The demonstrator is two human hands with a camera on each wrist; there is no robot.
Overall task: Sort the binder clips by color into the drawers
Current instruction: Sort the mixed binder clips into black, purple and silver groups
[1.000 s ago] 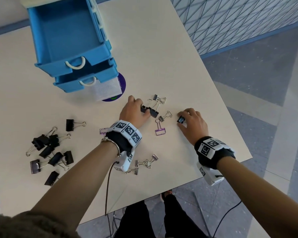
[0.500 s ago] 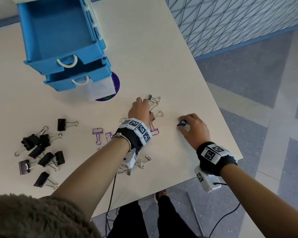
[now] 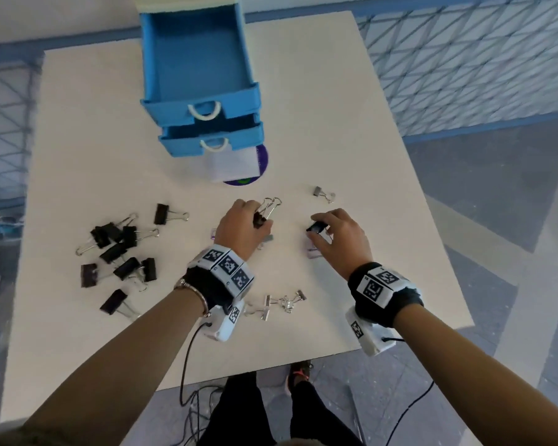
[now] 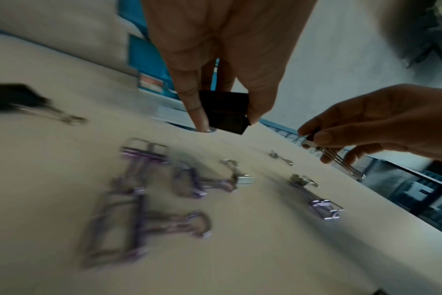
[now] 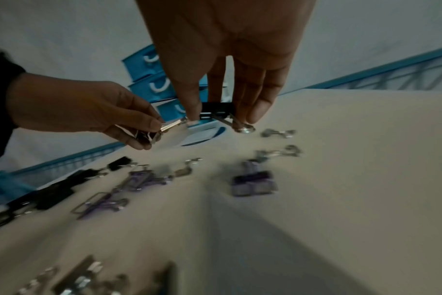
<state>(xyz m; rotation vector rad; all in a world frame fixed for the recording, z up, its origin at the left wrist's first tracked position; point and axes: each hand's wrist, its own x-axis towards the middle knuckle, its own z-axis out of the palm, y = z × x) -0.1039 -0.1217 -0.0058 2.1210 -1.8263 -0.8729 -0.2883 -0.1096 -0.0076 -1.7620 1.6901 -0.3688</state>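
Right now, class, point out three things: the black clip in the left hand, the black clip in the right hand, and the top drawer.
left-hand black clip [image 4: 223,108]: left wrist view, its black body.
right-hand black clip [image 3: 316,227]: head view, its black body.
top drawer [image 3: 236,103]: head view, its front wall.

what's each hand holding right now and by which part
Left hand pinches a black binder clip by its body; right hand pinches another black binder clip, also by its body, wire handles free.
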